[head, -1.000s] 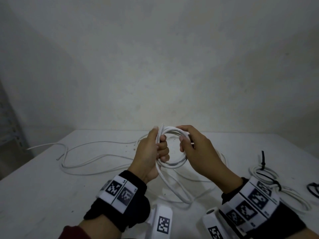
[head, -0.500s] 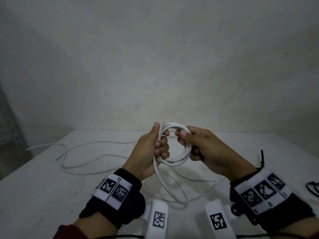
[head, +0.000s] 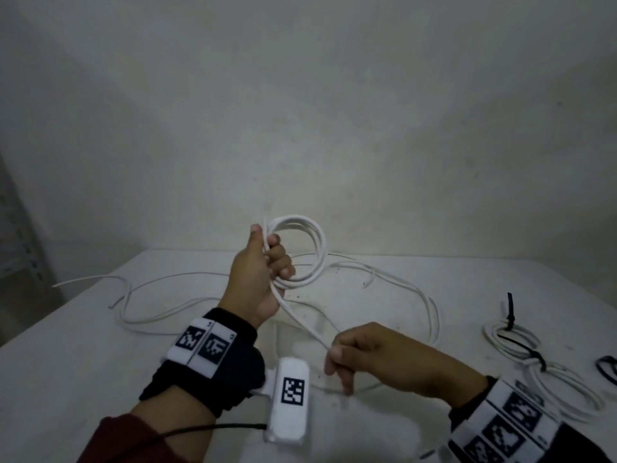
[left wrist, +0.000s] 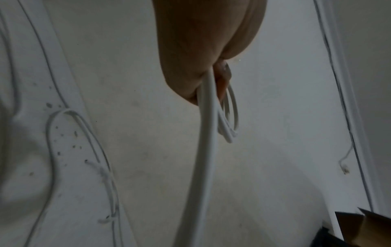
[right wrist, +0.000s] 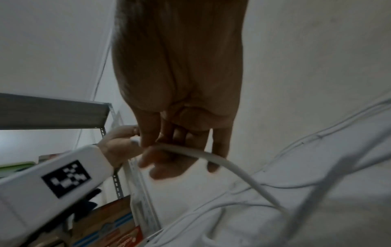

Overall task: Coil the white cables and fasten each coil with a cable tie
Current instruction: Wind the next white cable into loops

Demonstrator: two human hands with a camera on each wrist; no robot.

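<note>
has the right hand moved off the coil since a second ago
Yes. The right hand has left the coil and dropped toward the near table edge, pinching the loose strand.

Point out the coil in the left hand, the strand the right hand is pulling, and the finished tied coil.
coil (head: 314,248), head view, right arc of the loops.
strand (head: 300,320), head view, middle of the taut run.
tied coil (head: 521,345), head view, loops under the black tie.

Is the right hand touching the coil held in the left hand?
Apart. The head view shows the right hand pinching only the trailing strand, well below the coil gripped by the left hand.
</note>
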